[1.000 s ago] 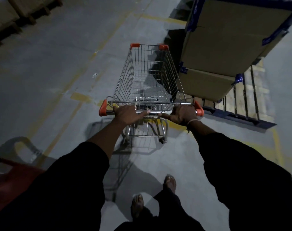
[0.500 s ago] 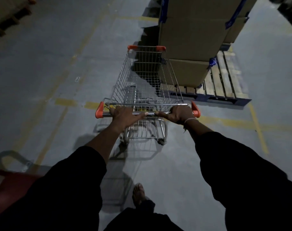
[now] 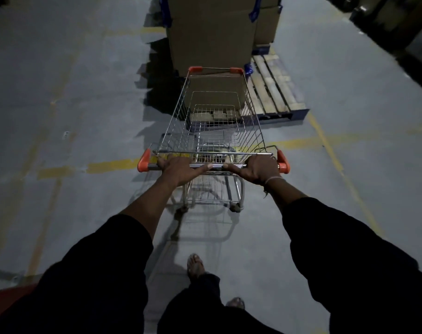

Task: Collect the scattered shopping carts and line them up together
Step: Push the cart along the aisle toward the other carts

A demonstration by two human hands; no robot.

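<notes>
Grey concrete floor (image 3: pixel 60 92) crossed by worn yellow lines, dimly lit. Stacked cardboard boxes (image 3: pixel 212 32) on a wooden pallet (image 3: pixel 275 92) at the floor's far edge, directly ahead. One wire shopping cart (image 3: pixel 214 121), empty, upright on its castors in the middle of the floor, nose pointed at the pallet and near it; exact gap hard to judge, since the basket overlaps the boxes in this view. No other carts in sight, so probably in transit toward the line-up rather than at it. Handle bar (image 3: pixel 214 167) across the near end, capped in orange at both corners. Left hand (image 3: pixel 178 168) closed over the bar left of centre, thumb laid along it; right hand (image 3: pixel 255 168) wrapped round the bar near the right cap, a thin band at the wrist. Likely light when empty, stiff in the frame, free-rolling and prone to swing at the front castors; best held as shown, two hands spread wide on the bar for steering leverage. Probable risk: front corner striking the pallet unless turned aside.
</notes>
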